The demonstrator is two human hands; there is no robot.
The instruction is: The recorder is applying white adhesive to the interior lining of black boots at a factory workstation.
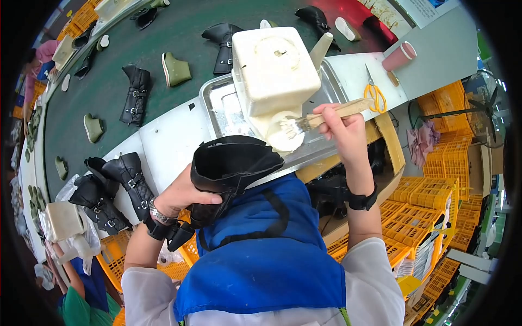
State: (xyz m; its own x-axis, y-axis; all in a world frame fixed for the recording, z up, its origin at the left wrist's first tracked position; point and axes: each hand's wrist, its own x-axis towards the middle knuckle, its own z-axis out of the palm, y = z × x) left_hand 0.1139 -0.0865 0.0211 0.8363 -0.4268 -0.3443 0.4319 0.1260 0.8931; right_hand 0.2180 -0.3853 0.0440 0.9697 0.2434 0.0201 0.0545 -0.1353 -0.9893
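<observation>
My left hand [190, 194] is closed around a black boot shaft [223, 165], its wide opening turned up toward me above my blue apron. In my right hand [341, 126] is a brush [326, 116] with a wooden handle and pale, coated bristles. The bristle end rests at the round, cream-coated spout [285, 132] of a cream-coloured glue container [277, 70]. This container stands in a metal tray [213, 103] on the white work ledge. The boot's lower part is mostly hidden behind my hand and the apron.
A green conveyor belt [190, 106] carries black boots [136, 95] and olive boot pieces [176, 69]. Yellow-handled scissors [375, 92] and a pink cup [399, 56] lie right of the tray. More black boots [130, 176] sit at left. Orange crates [408, 217] and a fan [486, 108] stand at right; other people work at left.
</observation>
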